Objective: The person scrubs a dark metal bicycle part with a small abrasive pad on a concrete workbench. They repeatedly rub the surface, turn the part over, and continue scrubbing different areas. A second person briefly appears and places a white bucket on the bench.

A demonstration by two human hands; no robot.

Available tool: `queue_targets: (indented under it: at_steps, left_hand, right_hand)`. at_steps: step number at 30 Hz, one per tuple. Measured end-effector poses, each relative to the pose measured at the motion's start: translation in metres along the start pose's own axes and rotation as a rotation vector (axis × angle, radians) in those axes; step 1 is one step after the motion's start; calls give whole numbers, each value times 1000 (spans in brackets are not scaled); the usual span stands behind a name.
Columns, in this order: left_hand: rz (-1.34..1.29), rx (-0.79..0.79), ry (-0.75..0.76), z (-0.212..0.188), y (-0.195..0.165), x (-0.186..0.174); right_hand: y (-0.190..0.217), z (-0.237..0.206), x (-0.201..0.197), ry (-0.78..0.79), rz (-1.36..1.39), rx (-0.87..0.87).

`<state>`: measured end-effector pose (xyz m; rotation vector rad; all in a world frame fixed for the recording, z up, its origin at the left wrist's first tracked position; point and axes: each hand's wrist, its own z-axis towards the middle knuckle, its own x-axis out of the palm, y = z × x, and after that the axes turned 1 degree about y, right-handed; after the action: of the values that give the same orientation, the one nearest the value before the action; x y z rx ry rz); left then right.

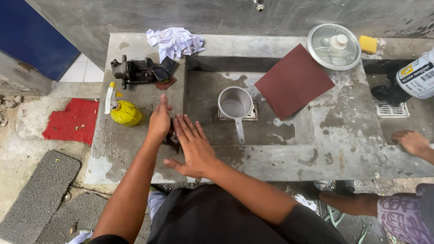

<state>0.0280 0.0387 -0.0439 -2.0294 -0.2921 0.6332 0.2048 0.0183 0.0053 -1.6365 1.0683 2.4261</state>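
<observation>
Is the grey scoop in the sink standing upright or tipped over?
Upright. The grey scoop sits in the sink with its round mouth facing up and its handle pointing toward the person; whether it holds water is unclear.

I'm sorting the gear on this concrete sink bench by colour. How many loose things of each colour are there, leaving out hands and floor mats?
Yellow: 2, the spray bottle and the sponge
Dark red: 1, the sandpaper sheet
White: 1, the crumpled cloth
Black: 1, the metal part
Grey: 1, the scoop
Clear: 1, the glass lid
Total: 7
</observation>
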Motion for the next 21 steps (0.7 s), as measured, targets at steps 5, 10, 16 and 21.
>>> queue_targets:
  at_steps: [5,10,16,21]
  left_hand:
    - [145,287,-10,5,10,4]
    - [50,85,-10,8,9,2]
    - [91,252,-19,-4,1,8]
    - [19,64,-12,-8,4,3]
  right_hand:
    - [-1,-1,4,-51,78,39]
    - [-3,-1,3,12,-20,10]
    - [-6,8,-3,-41,101,75]
    - [-5,0,2,-17,50,-9]
